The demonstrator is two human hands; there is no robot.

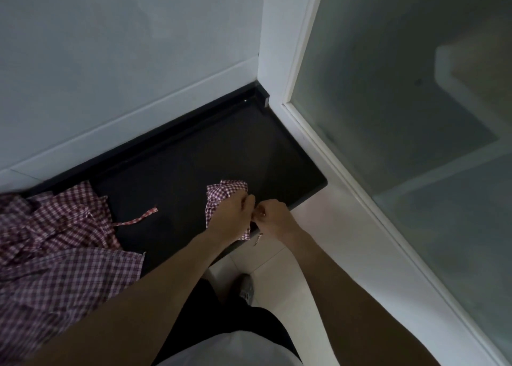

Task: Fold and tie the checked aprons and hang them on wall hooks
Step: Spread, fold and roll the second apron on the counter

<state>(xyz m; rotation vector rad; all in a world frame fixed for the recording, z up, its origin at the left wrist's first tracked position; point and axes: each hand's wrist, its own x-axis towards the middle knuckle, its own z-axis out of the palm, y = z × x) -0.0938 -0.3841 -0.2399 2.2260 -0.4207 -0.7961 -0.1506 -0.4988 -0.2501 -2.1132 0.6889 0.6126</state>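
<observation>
1. The folded checked apron lies as a small bundle at the near edge of the black counter, at about 5 o'clock on its top, so both hands can work on it without reaching.
2. The left hand lies over the bundle with fingers curled – it seems to pin the folds down and pinch a tie end, which would keep the bundle from springing open.
3. The right hand meets it at 3 o'clock, fingers curled on what looks like the other tie end; a short tail of strap hangs below the counter edge. The knot itself is hidden between the knuckles.
4. I judge the step to be tying off – hanging is not yet done, and no hooks show.
5. A heap of loose checked aprons waits at 9 o'clock, one strap trailing towards the bundle.
</observation>
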